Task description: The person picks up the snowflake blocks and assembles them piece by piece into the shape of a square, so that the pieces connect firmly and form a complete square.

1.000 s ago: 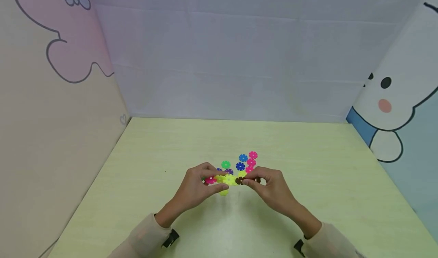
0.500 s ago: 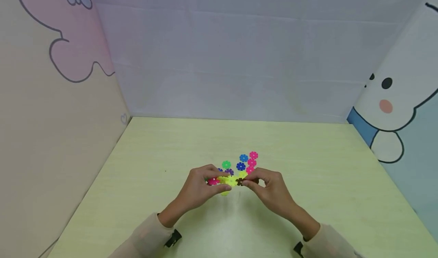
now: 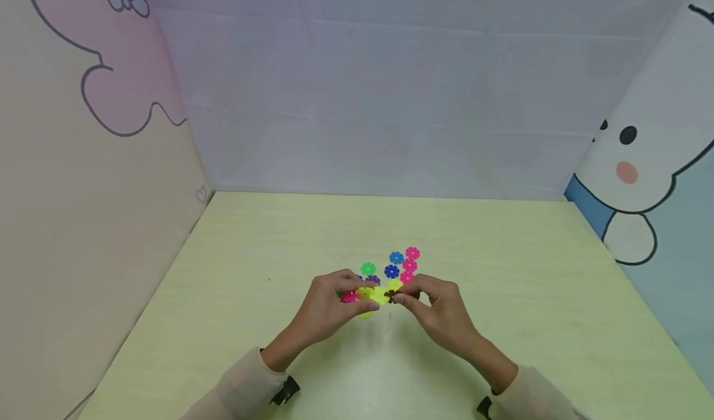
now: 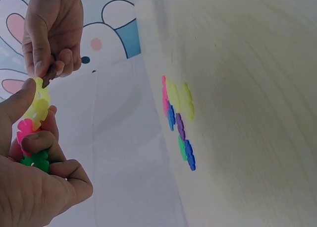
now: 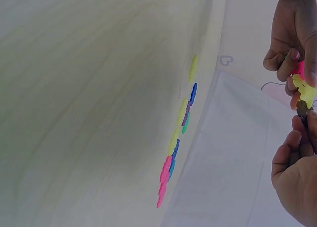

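My left hand grips a short chain of notched plastic snowflake discs. In the left wrist view it runs from a green disc through a pink disc to yellow discs. Thumb and fingers of my right hand pinch a dark brown snowflake disc right at the chain's yellow end. Both hands are raised above the table, as the wrist views show. The right fingertips hide part of the brown disc, and the left hand covers much of the green one.
Loose snowflake discs lie on the table beyond the hands: pink, blue, green, purple and yellow ones. A pale back wall and printed side panels enclose the table.
The left hand has shifted slightly right with the chain, closer to the right hand. A dark piece visible behind the right fingers earlier no longer shows there. The loose discs stay put.
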The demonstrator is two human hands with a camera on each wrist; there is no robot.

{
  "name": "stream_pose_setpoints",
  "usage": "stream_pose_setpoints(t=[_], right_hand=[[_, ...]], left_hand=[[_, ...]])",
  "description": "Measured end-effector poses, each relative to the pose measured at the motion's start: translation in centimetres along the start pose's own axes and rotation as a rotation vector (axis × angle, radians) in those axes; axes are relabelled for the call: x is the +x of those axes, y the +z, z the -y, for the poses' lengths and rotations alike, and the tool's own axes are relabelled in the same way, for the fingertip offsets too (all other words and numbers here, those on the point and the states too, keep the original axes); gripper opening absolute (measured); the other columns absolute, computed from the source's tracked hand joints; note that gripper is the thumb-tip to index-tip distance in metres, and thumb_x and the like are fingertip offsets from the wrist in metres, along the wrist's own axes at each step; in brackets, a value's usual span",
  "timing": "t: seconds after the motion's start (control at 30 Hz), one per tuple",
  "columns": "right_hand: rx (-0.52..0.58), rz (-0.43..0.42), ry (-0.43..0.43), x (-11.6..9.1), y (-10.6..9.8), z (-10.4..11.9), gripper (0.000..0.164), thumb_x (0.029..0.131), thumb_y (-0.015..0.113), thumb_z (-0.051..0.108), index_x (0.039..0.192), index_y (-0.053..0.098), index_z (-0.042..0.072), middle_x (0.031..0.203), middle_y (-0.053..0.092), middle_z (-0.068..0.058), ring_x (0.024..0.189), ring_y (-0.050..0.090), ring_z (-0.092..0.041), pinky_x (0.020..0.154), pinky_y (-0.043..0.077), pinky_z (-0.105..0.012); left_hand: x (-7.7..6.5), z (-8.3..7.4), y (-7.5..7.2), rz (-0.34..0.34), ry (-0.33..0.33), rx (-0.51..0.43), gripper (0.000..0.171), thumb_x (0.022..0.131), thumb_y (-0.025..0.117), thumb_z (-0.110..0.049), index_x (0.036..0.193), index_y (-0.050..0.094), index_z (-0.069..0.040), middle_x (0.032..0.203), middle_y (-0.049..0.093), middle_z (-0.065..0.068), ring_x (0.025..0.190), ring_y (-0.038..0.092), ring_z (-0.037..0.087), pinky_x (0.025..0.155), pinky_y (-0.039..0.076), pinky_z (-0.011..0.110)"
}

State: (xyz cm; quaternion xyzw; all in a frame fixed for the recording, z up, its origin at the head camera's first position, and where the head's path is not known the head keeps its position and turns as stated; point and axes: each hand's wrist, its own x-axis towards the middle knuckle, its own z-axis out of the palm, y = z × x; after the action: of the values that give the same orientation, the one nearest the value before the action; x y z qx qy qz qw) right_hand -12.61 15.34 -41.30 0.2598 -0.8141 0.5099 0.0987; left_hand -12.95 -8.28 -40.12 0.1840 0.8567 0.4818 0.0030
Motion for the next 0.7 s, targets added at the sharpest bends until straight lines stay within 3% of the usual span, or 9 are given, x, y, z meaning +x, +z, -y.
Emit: stream_pose_setpoints(t=[0.1, 0.27, 0.43, 0.6, 0.7], right_hand=[[0.009, 0.003, -0.008, 0.1, -0.1, 0.0, 0.011, 0.091, 0.077, 0.008, 0.093, 0.078, 0.019, 0.088, 0.078, 0.006, 0.075, 0.062, -0.007, 0.066, 0.05, -0.022], [-0.004, 0.05, -0.012, 0.3, -0.5, 0.1, 0.009, 0.09, 0.078, 0.01, 0.094, 0.079, 0.018, 0.088, 0.078, 0.005, 0.075, 0.062, -0.005, 0.065, 0.05, -0.022], [-0.05, 0.085, 0.008, 0.7, -0.8, 0.1, 0.008, 0.091, 0.078, 0.014, 0.096, 0.08, 0.02, 0.088, 0.078, 0.009, 0.072, 0.059, -0.004, 0.064, 0.048, -0.021], [-0.042, 0.105, 0.022, 1.0, -1.0, 0.2, 0.007, 0.091, 0.078, 0.014, 0.095, 0.081, 0.018, 0.086, 0.078, 0.008, 0.069, 0.056, -0.006, 0.06, 0.046, -0.021], [-0.034, 0.126, 0.028, 1.3, -1.1, 0.3, 0.006, 0.089, 0.08, 0.014, 0.094, 0.081, 0.018, 0.085, 0.078, 0.008, 0.068, 0.054, -0.006, 0.059, 0.045, -0.021]], left_hand=[[0.0, 0.0, 0.0, 0.005, -0.009, 0.002, 0.034, 0.081, 0.089, -0.03, 0.113, 0.082, -0.021, 0.097, 0.073, -0.01, 0.092, 0.064, 0.009, 0.068, 0.052, 0.021], [-0.1, 0.4, -0.4, 0.073, -0.012, 0.057, 0.037, 0.084, 0.086, -0.039, 0.117, 0.08, -0.025, 0.109, 0.073, -0.012, 0.107, 0.066, 0.009, 0.084, 0.055, 0.025], [0.1, 0.6, -1.2, 0.119, 0.025, 0.143, 0.038, 0.087, 0.081, -0.045, 0.121, 0.078, -0.027, 0.113, 0.073, -0.011, 0.106, 0.067, 0.01, 0.084, 0.054, 0.028], [0.3, 0.0, -1.8, 0.136, 0.032, 0.128, 0.031, 0.092, 0.077, -0.041, 0.121, 0.077, -0.028, 0.113, 0.073, -0.012, 0.11, 0.068, 0.013, 0.089, 0.054, 0.034], [0.6, -0.5, -1.7, 0.122, 0.092, 0.11, 0.025, 0.094, 0.076, -0.033, 0.117, 0.079, -0.022, 0.113, 0.075, -0.008, 0.111, 0.069, 0.015, 0.092, 0.054, 0.038]])
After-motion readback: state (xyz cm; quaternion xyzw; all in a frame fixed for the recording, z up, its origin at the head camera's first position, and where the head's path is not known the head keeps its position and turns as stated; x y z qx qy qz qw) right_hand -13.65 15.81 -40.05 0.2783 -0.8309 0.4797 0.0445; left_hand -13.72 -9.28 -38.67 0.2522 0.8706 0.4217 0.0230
